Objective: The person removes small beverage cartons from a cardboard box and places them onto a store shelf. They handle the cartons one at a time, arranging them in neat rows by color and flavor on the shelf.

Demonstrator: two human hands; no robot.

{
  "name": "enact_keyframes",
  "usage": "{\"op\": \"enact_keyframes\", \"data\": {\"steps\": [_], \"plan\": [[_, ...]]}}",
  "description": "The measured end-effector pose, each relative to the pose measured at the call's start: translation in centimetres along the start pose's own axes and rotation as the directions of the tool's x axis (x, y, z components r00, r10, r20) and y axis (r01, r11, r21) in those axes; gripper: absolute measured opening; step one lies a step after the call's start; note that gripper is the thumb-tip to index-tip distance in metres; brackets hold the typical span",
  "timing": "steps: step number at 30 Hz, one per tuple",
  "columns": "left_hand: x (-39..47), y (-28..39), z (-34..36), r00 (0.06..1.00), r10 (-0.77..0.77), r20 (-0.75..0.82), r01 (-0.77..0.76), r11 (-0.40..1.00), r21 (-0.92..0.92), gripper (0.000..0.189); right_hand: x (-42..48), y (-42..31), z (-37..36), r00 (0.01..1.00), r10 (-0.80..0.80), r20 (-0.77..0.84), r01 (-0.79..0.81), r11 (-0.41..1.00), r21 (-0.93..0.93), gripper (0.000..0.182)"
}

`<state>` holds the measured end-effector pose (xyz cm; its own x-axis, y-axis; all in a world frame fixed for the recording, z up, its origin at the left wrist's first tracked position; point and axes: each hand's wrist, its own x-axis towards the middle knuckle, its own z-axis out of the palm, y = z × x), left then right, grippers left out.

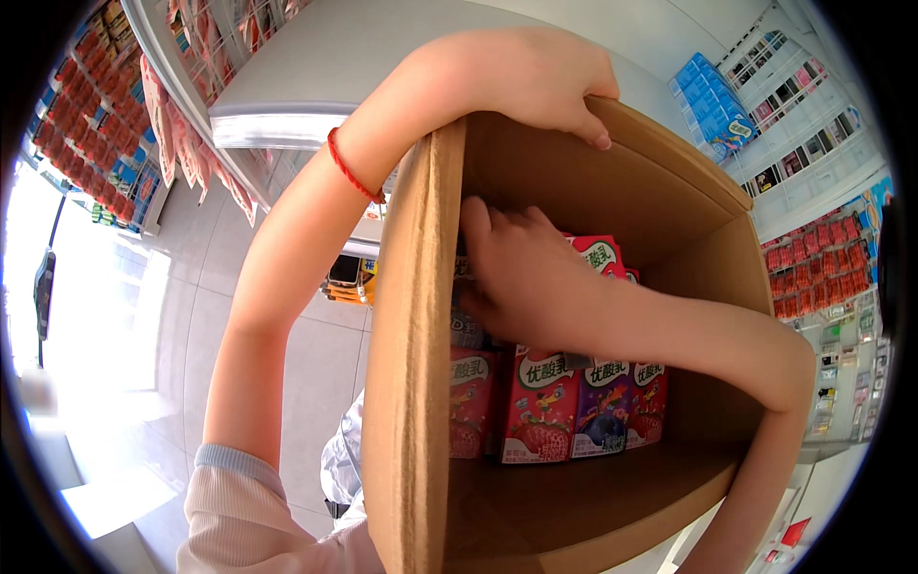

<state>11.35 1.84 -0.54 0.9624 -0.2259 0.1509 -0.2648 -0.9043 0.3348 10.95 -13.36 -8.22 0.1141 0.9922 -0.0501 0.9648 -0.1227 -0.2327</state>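
Note:
A large open cardboard box is tilted in front of me, its mouth facing me. My left hand, with a red braided cord on the wrist, grips the box's upper rim, the thumb hooked over the inside. My right hand reaches deep into the box, its fingers bent near the left inner wall. Shadow and the hand itself hide whether they hold anything. Below it stand drink cartons: a red carton with a strawberry picture and a purple carton with a blueberry picture. More red cartons show behind the hand.
A pale shelf lies behind the box. Blue cartons stand at the upper right beside a white wire rack. Red packets hang in rows at the left. Grey floor tiles show below.

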Motion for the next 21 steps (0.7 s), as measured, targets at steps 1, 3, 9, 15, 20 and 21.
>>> {"op": "enact_keyframes", "data": {"steps": [1,3,9,15,20,21], "plan": [[0.2,0.1,-0.1,1.0,-0.004,0.025,0.004,1.0,0.023,0.042,0.3,0.8,-0.5,1.0,-0.002,-0.011,0.002,0.999,0.05,0.048],[0.0,-0.3,0.4,0.995,0.064,-0.081,-0.062,0.998,0.022,0.042,0.5,1.2,-1.4,0.999,0.043,0.029,-0.047,0.989,0.142,0.054],[0.1,-1.5,0.6,0.978,0.154,-0.145,-0.151,0.988,0.026,0.043,0.1,-0.5,-1.8,0.999,-0.028,0.019,0.029,0.999,-0.014,0.054],[0.4,-0.5,0.1,0.995,0.063,-0.072,-0.066,0.997,-0.039,0.04,0.2,-0.4,-2.0,0.99,0.044,0.134,-0.054,0.996,0.071,0.046],[0.7,-0.1,-0.1,1.0,0.005,-0.023,-0.007,0.996,-0.088,0.031,1.5,1.3,-8.8,0.944,0.131,0.304,-0.156,0.986,0.06,0.04],[0.5,-0.5,-0.2,1.0,0.009,-0.027,-0.012,0.994,-0.108,0.03,2.3,2.2,-10.5,0.907,0.107,0.408,-0.16,0.982,0.098,0.044]]}}
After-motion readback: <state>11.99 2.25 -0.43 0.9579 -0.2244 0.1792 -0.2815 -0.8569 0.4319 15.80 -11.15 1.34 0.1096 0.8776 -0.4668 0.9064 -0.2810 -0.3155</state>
